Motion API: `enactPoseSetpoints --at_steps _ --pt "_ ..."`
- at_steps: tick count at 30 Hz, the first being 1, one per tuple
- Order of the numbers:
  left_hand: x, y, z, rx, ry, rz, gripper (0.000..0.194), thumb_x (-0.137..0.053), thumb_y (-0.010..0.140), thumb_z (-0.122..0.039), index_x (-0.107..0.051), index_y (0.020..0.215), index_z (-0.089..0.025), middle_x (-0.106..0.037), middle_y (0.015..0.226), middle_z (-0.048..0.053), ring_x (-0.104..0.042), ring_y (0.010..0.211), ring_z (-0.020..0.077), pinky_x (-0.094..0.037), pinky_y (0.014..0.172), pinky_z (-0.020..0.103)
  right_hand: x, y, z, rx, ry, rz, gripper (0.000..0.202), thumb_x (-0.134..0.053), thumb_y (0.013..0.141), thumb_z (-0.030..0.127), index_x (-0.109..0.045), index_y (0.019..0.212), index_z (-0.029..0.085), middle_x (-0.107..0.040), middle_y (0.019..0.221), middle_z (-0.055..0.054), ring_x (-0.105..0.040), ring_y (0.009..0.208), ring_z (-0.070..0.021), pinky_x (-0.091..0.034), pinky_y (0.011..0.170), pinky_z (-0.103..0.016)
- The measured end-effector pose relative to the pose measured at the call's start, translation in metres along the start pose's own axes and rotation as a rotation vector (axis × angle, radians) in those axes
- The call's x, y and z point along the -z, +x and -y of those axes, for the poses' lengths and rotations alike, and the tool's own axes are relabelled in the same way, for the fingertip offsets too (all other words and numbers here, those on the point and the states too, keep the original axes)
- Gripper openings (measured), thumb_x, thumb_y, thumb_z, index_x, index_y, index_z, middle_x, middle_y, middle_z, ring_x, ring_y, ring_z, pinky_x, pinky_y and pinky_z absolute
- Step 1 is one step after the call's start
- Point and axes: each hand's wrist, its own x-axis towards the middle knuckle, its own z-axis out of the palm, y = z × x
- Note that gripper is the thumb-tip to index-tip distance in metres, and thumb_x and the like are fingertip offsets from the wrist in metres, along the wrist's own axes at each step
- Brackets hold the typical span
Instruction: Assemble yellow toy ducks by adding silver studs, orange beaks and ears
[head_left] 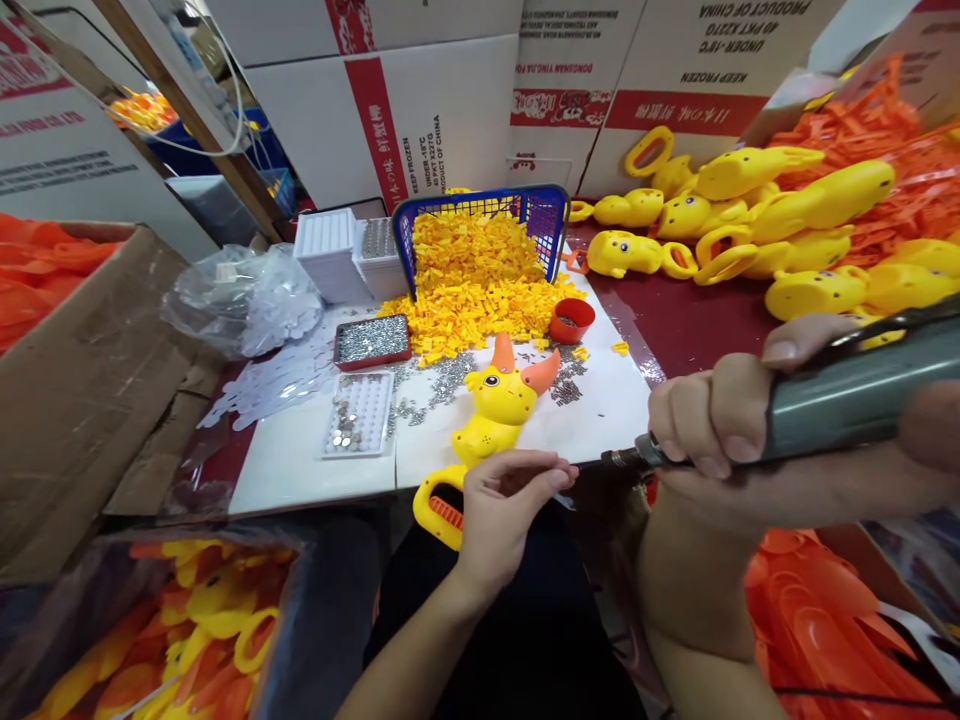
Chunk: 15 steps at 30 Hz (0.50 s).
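My right hand [712,415] is wrapped round a dark green electric screwdriver [840,400], whose bit points left. At the tip of that bit, my left hand [506,515] has thumb and fingers pinched together; whatever is between them is too small to make out. Just beyond the left hand lies a yellow duck toy [499,400] with an open orange beak and a loop handle [427,505]. The duck rests at the table's front edge, its lower part partly covered by the left hand. Loose screws [568,385] are scattered beside the beak.
Small yellow parts [480,310] spill from a blue basket [559,235]. Nearby are a red tray of metal pieces [373,340], a white tray with round cells [358,415] and a red cup [571,320]. More duck toys [705,215] lie right; a bin [202,620] of them stands lower left.
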Motion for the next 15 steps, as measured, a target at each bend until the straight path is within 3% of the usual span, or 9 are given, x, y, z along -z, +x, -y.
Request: enactPoseSetpoints --at_steps 5,10,15 --pt "-0.012 0.002 0.005 0.195 -0.174 -0.056 0.038 -0.101 0.045 -0.030 -0.075 0.069 -0.015 -0.077 0.065 0.003 -0.075 0.061 0.0157 -0.064 0.065 0.023 0.005 -0.006 0.007 0.002 -0.033 -0.020 0.030 -0.074 0.076 0.049 -0.068 0.081 0.020 -0.046 0.038 0.006 -0.031 0.022 -0.0096 -0.034 0.024 -0.027" --pt "-0.019 0.003 0.007 0.336 -0.317 -0.127 0.045 -0.103 0.038 -0.028 -0.073 0.068 -0.014 -0.076 0.065 0.001 -0.075 0.063 0.0149 -0.062 0.062 0.020 0.001 -0.009 0.004 -0.007 -0.022 -0.103 0.029 -0.075 0.077 0.049 -0.068 0.082 0.021 -0.046 0.041 0.006 -0.037 0.027 -0.0114 -0.037 0.027 -0.029" --pt "-0.021 0.003 0.006 0.374 -0.390 -0.195 0.045 -0.103 0.036 -0.025 -0.074 0.068 -0.015 -0.076 0.067 0.000 -0.074 0.062 0.0118 -0.060 0.059 0.015 -0.002 -0.009 -0.003 -0.012 -0.008 -0.020 0.025 -0.073 0.079 0.046 -0.070 0.085 0.022 -0.054 0.045 0.003 -0.045 0.031 -0.0134 -0.044 0.034 -0.031"
